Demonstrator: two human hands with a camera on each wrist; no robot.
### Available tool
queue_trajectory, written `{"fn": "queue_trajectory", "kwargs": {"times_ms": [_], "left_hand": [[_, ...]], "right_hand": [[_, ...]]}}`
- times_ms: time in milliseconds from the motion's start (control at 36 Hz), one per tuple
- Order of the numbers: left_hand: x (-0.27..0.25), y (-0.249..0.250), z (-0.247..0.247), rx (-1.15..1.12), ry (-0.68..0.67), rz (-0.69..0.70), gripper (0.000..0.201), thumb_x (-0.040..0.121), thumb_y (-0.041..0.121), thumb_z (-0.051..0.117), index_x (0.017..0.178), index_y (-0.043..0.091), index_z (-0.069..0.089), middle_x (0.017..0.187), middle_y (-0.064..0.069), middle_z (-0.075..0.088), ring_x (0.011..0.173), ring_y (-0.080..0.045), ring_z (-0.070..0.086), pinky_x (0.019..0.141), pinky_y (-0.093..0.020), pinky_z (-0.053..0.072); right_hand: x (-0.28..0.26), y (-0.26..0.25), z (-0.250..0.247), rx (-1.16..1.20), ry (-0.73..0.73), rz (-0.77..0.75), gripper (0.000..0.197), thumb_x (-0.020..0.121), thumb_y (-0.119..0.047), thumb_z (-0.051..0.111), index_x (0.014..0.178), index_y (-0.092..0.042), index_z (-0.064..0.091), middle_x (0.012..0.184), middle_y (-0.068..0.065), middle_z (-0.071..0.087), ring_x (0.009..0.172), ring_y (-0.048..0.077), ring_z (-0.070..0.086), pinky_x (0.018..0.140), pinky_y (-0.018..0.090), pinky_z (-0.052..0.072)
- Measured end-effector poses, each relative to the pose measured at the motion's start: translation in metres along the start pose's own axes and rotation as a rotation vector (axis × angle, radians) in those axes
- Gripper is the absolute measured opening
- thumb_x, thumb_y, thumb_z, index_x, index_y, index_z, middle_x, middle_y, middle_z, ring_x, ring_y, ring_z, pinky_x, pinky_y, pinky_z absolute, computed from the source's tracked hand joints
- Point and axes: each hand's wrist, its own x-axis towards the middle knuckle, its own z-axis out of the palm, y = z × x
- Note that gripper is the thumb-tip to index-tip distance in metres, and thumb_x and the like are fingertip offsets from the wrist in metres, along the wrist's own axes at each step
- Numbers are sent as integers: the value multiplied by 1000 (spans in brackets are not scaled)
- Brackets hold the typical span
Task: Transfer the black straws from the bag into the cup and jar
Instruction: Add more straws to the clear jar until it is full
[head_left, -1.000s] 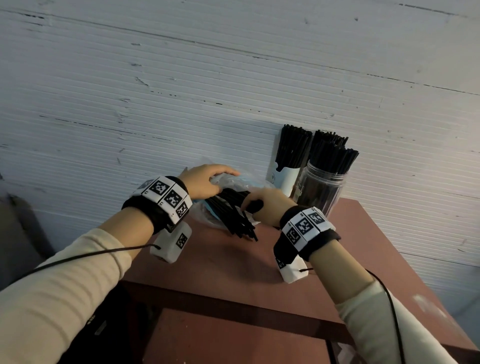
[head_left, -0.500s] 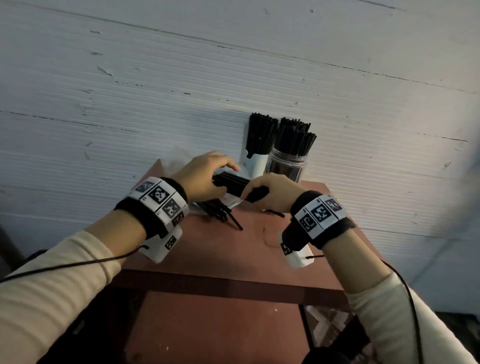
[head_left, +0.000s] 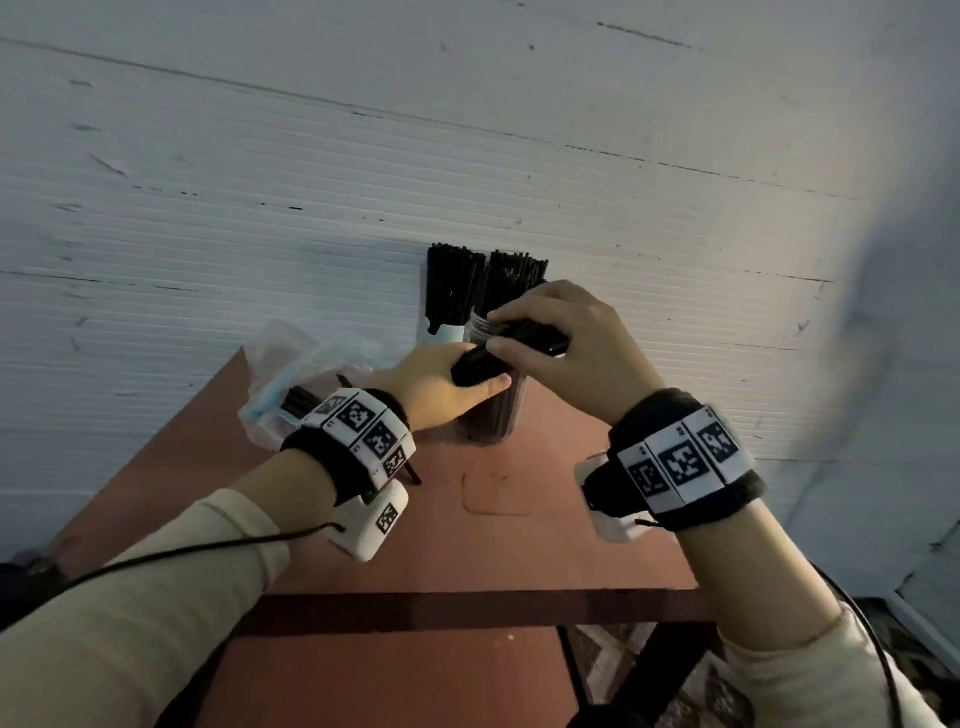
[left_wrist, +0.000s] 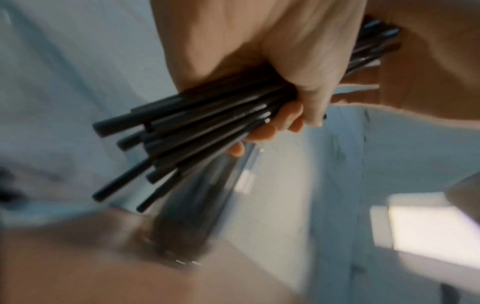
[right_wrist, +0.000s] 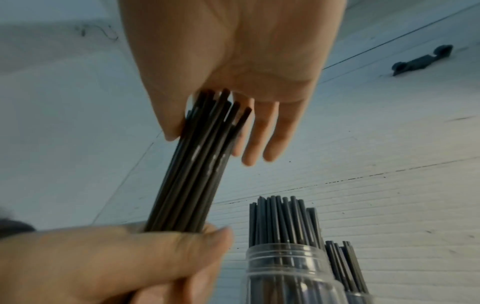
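both hands on one bundle of straws, just in front of the jar

i have a bundle of thin black plastic straws (head_left: 506, 349) gripped at both ends. my left hand (head_left: 441, 384) is clenched around the lower end, fingers curled right round it; in the left wrist view the loose straw ends fan out past my fist at uneven lengths. my right hand (head_left: 566, 348) pinches the upper end between the thumb and the fingers, and in the right wrist view those fingers look fairly straight along the far side of the bundle while the thumb presses the near side.

the bundle sits tilted, rising from my left grip up to my right grip. directly behind it stands the clear plastic jar (head_left: 491, 410) with a threaded neck, already packed with upright black straws. just to the left of the jar, beyond my left grip, is the white paper cup (head_left: 445, 332), also full of upright straws. i cannot tell whether the bundle touches the jar.

to the left of my left wrist lies the crumpled clear plastic bag (head_left: 291, 374) with a blue edge, a few black straws still poking out of it. everything rests on the reddish-brown wooden table (head_left: 467, 545), pushed against a white ribbed wall (head_left: 260, 182).
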Motion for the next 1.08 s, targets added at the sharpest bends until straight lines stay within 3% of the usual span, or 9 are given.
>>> {"fn": "queue_trajectory", "kwargs": {"times_ms": [139,222,306,389,583,805,889,944,1083], "left_hand": [[6,18,23,-407,-40,-123,44,77,57,70,73,14,62,59,1,58,55,-14,56,63,-31,49],[5,26,33,-555,-77,-157,32,86,37,70,70,12,58,59,-2,59,61,-18,58,64,-27,50],[6,20,41,-625,-162,-225,15,85,23,72,79,12,65,72,-5,68,73,-17,66,88,-34,52],[6,9,45,-559,-302,-263,33,72,40,81,82,12,70,87,-6,75,93,-17,70,103,-39,45],[5,9,42,-537,-319,-307,17,83,30,75,77,16,67,86,-6,72,75,-3,68,62,-10,47],[6,4,49,-452,-364,-341,36,68,41,85,94,21,73,102,-4,74,102,-15,68,101,-35,47],[3,9,48,-417,-496,-381,47,74,53,75,100,14,73,108,1,71,107,-10,62,87,-18,43],[1,14,44,-403,-480,-420,37,90,48,60,85,12,69,91,4,68,89,-5,59,72,-14,36],[2,9,40,-572,-289,-253,37,85,48,63,72,14,59,72,0,62,86,-19,67,98,-40,50]], "right_hand": [[13,-4,-1,4,225,-67,36,89,-37,63,123,-25,63,121,-2,51,105,8,54,89,20,46],[19,-4,5,59,318,-117,38,87,-22,65,124,-16,60,122,3,51,106,9,53,92,15,44],[22,2,16,18,199,-102,26,87,-15,63,112,-12,66,113,2,60,101,9,56,90,12,41],[18,10,28,-19,13,-73,20,87,-15,62,106,-13,69,107,0,65,98,8,58,90,18,43],[14,13,33,64,139,-77,22,86,-13,65,107,-11,69,110,1,61,98,6,57,88,8,40],[11,16,36,81,102,-74,16,85,-11,65,101,-9,66,107,1,59,93,8,56,84,6,39],[9,15,34,106,91,-84,13,84,-9,66,97,-8,64,103,0,59,90,7,54,81,6,38],[8,14,32,123,103,-94,20,85,-13,67,104,-9,63,109,0,58,95,7,54,84,8,39],[-4,19,26,254,220,11,79,78,-32,78,141,-12,34,139,1,36,117,9,49,97,16,44]]}}
